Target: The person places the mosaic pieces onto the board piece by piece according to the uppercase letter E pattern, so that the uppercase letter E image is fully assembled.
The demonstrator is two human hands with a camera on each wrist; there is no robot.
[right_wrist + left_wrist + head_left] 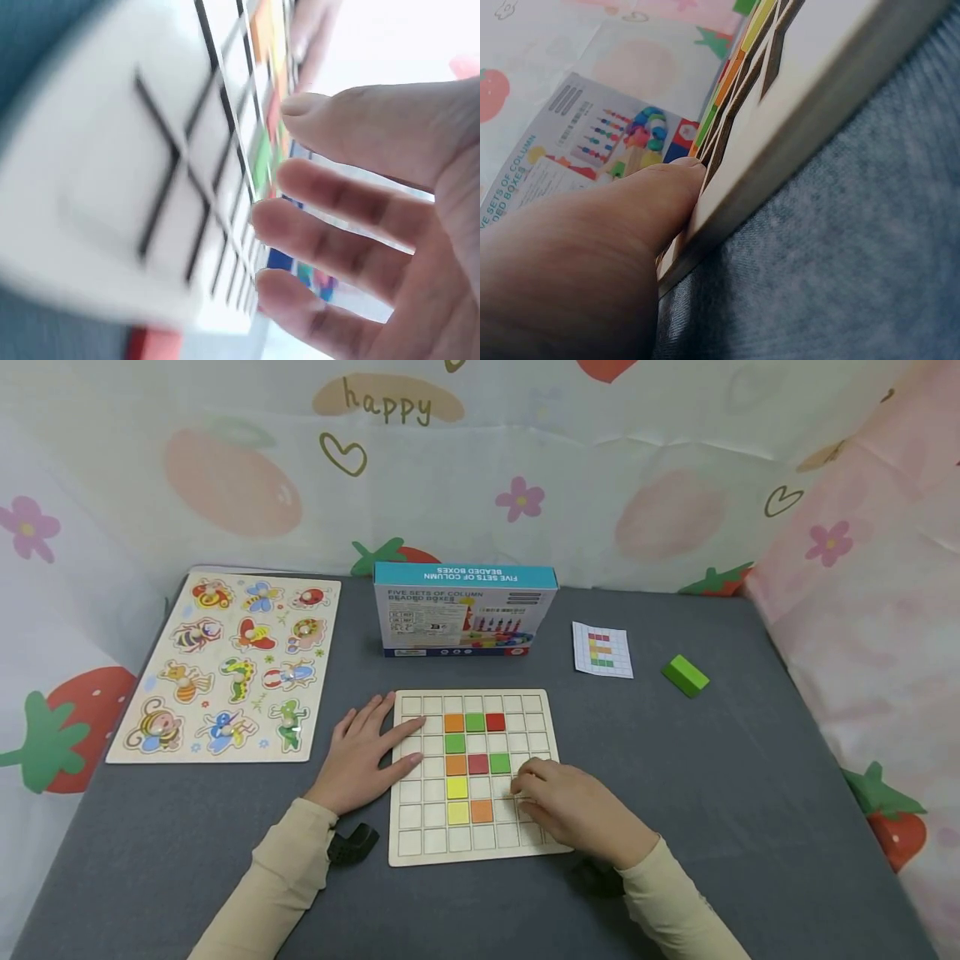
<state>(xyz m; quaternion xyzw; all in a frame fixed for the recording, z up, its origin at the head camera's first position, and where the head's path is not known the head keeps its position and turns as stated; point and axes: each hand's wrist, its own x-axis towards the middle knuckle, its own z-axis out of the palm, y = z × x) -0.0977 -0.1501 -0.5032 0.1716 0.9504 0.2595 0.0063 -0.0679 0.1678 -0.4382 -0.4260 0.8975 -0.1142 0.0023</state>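
A white wooden grid board (pixel 412 843) lies on the table, with orange, green, red and yellow square tiles in some of its cells. My left hand (pixel 360 760) rests on the board's left edge with fingers spread; in the left wrist view its thumb (pixel 667 187) presses the rim. Over the right side of the board is my right hand (pixel 573 806), fingers bent loosely. In the right wrist view its thumb and fingertips are apart, with nothing seen between them. The green tile (pixel 499 763) and the orange tile (pixel 482 811) are close to those fingertips.
Behind the board stands a bead-set box (pixel 457 618). A pattern card (pixel 602 650) and a green block (pixel 686 676) lie at the back right. An insect puzzle board (pixel 236 668) lies at the left. Something red (pixel 154 343) shows beside the board in the right wrist view.
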